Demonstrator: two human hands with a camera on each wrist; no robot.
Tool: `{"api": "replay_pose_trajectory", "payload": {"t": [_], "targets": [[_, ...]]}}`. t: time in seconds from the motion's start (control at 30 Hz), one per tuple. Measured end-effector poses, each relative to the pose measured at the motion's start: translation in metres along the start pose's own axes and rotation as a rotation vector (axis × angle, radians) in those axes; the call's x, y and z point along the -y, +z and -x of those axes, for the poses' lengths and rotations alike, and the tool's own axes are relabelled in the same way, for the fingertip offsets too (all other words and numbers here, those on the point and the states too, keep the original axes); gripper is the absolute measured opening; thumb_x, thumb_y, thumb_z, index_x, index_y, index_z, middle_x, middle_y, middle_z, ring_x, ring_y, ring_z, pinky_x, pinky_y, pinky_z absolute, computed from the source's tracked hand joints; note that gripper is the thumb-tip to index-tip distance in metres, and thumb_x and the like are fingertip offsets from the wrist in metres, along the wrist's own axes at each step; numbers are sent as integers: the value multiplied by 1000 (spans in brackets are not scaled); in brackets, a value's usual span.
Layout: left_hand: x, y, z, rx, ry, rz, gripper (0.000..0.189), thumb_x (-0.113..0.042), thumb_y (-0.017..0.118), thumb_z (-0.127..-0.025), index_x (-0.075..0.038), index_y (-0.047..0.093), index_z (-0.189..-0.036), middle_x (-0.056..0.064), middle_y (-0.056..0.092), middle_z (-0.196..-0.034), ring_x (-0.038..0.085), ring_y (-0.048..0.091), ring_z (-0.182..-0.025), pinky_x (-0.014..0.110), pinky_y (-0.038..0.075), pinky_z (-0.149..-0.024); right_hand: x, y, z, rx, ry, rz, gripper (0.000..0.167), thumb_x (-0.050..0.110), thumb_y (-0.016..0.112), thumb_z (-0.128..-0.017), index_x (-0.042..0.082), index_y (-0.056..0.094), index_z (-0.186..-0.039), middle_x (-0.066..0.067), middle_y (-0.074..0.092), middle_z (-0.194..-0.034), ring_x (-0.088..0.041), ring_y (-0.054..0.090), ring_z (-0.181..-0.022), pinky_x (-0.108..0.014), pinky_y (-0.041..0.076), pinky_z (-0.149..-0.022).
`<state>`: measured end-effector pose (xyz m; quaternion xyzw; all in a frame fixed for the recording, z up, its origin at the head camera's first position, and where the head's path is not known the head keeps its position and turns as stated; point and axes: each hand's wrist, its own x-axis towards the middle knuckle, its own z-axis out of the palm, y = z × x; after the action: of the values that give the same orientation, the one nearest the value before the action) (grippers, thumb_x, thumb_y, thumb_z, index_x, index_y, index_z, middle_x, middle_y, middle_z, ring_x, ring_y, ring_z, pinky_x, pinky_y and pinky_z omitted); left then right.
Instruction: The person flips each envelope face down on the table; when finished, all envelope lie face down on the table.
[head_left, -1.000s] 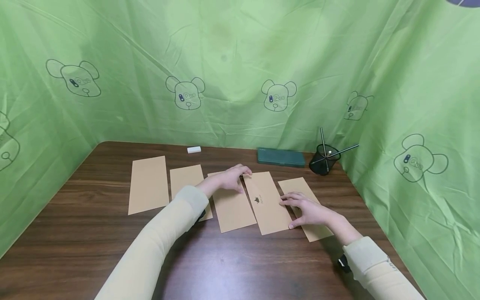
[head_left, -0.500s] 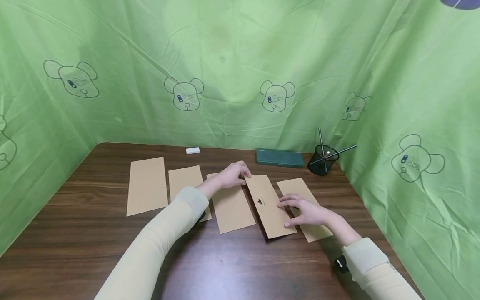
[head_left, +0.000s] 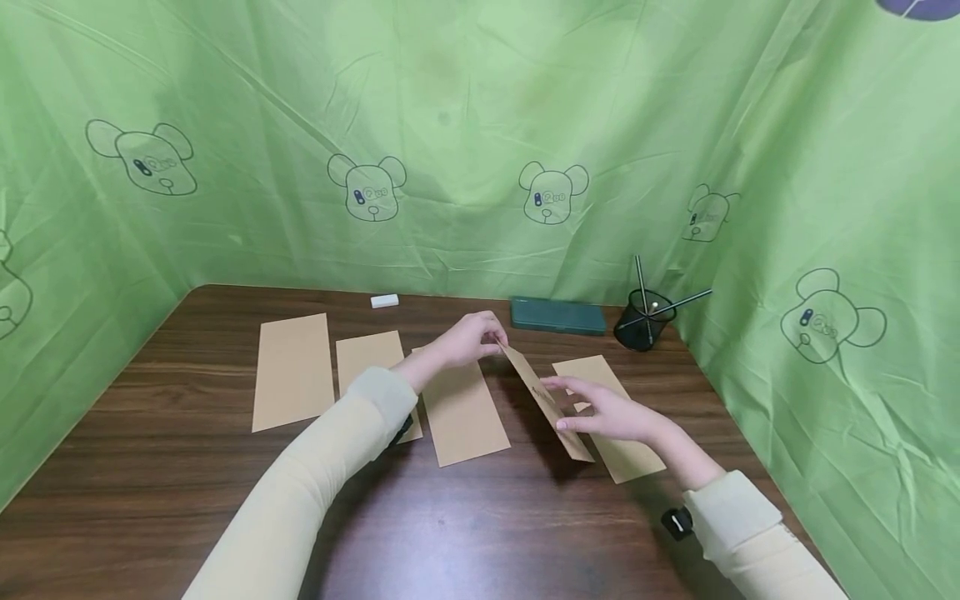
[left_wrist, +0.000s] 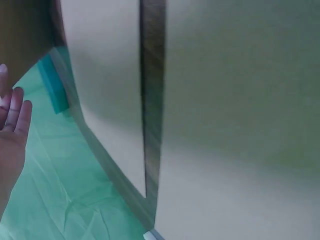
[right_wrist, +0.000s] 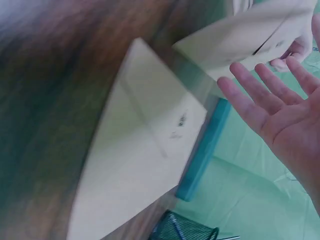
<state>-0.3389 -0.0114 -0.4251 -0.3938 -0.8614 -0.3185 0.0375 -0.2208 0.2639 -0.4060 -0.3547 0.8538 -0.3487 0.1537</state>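
Brown card (head_left: 550, 408) tipped up since; L grip (head_left: 471, 338) pinching corner, R grip (head_left: 617, 414) fingers straight; logo (head_left: 537, 392) txt illegible.

I'm on the remote feed, and the head view looks forward and down, well back from the left hand (head_left: 465, 340) and right hand (head_left: 611, 414), with the green curtain (head_left: 450, 92) facing us beyond them. Left wrist: tight in, rolled over, its hand hugging the left edge, paper sheets (left_wrist: 240, 120) looming large beside it! Right wrist: close too, tilted, right hand at the right edge, left hand showing past it. Both wrist views share the teal case (right_wrist: 205, 150) beyond the hands.
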Motion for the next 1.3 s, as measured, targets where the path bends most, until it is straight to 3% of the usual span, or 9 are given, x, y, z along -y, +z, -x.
{"api": "replay_pose_trajectory", "payload": {"t": [0.13,0.4,0.67,0.83,1.0,1.17,1.3], "targets": [[-4,-5,-3,-6,-16,39,7,-13,71,-84,-11,66,-88,1,61,-94,12,61,-90,24,49,-84,9,-3,-4,-18,5,-7,65,26,65,-90,7,34,-144,-19,43,-141,-43,48,-119,-53,48,-89],[-10,-15,-10,-25,-50,84,11,-18,69,-87,-13,60,-86,-3,65,-91,7,64,-88,23,51,-81,26,-16,-7,-57,-5,104,58,29,64,-91,15,40,-142,-8,46,-140,-26,57,-111,-45,52,-85],[-19,-22,-17,-40,-62,87,12,-23,66,-89,-15,57,-92,-5,65,-92,6,61,-88,24,49,-82,31,-25,-9,-178,-89,253,49,0,64,-84,11,53,-130,-6,59,-128,-13,66,-87,-36,54,-76],[-23,-25,-18,-36,-45,111,14,-19,63,-91,-13,58,-103,-2,64,-98,10,61,-93,24,48,-87,30,-25,-10,-260,-129,312,50,-10,64,-77,7,59,-123,-5,63,-122,-16,63,-92,-36,53,-76],[-21,-26,-16,16,-11,177,32,-11,62,-91,-13,53,-122,3,61,-109,15,62,-99,27,48,-91,25,-22,-9,-318,-58,366,51,-9,66,-76,9,60,-123,-5,62,-122,-18,61,-92,-37,52,-76],[-15,-20,-12,128,33,230,51,-4,63,-89,-14,45,-135,7,52,-132,23,56,-116,34,46,-98,16,-18,-9,-369,4,351,52,-7,68,-75,8,60,-124,-7,62,-121,-18,62,-90,-36,52,-76],[-9,-13,-5,220,18,190,57,-7,66,-87,-19,43,-138,4,46,-141,24,48,-126,40,42,-102,10,-14,-8,-400,30,286,51,-8,67,-76,7,60,-124,-9,62,-121,-19,63,-87,-38,53,-80]]}}
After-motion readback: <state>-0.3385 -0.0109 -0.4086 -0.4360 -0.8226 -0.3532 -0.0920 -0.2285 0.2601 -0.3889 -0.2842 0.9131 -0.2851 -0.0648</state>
